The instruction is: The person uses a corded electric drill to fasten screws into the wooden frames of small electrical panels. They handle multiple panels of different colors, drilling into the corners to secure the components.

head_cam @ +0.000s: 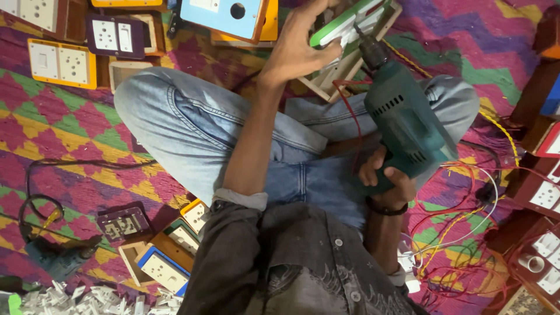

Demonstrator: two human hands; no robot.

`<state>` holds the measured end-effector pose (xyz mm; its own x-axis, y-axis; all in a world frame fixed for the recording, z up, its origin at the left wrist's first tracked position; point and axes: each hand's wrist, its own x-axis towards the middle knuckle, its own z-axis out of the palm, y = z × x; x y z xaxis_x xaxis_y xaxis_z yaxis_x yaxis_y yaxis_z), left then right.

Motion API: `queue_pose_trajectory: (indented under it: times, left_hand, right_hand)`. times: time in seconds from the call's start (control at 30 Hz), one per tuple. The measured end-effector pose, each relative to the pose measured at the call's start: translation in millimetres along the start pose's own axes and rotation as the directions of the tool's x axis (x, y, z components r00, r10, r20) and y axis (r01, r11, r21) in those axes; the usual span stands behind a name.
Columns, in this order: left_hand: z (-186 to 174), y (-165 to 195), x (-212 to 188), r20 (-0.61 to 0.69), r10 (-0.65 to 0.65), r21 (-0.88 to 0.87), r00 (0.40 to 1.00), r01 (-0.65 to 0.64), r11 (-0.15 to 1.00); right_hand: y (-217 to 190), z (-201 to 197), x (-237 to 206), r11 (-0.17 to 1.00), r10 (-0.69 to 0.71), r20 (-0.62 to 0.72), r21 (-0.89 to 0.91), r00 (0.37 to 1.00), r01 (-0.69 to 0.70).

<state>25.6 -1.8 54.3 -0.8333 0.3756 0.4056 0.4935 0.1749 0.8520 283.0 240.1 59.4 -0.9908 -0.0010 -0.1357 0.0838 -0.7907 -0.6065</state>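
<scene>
Below me I see a zigzag rug (76, 125) in pink, green and yellow, with three finished switch boards at the upper left and a blue-faced one (224, 16) at the top. One green electric drill (402, 119) is in play, its bit set against the single green-and-white board (350, 26) on a pale wooden box above the knees. My right hand (388, 178) is wrapped tight around the drill's grip, while my left hand (297, 44) clamps the board's edge, fingers curled.

I see the teal electric drill (405, 125) pointing its bit up into the green-and-white switch board (350, 24), tilted above my knee.
</scene>
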Motion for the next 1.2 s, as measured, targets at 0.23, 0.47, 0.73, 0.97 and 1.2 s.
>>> queue_pose_trajectory:
  times: [0.23,0.47,0.73,0.97,1.2]
  left_hand:
    - [-1.5,12.3,3.2,-0.048,-0.035,-0.067,0.998,0.031,0.997]
    - [1.3,-6.7,-1.6,-0.039,-0.109,-0.013,0.993,0.109,0.994]
    - [-12.6,14.6,14.3,-0.001,-0.129,0.035,0.992,0.129,0.991]
    - [-59.8,72.8,63.1,0.336,-0.286,-0.054,0.897,0.322,0.945]
    - [-60.0,49.2,97.5,0.474,-0.137,0.227,0.87,0.029,0.973]
  right_hand:
    - [2.0,-5.2,-1.8,1.0,0.006,0.036,-0.005,0.999,-0.006]
    - [1.9,-7.2,-0.2,0.999,0.005,0.034,-0.052,0.999,-0.004]
    - [4.6,14.4,5.5,0.976,-0.037,-0.136,-0.217,0.99,0.007]
    - [-10.4,14.2,13.4,0.947,-0.1,-0.012,-0.309,0.995,0.091]
    - [-12.8,19.4,20.6,0.946,-0.124,-0.003,-0.301,0.992,0.118]
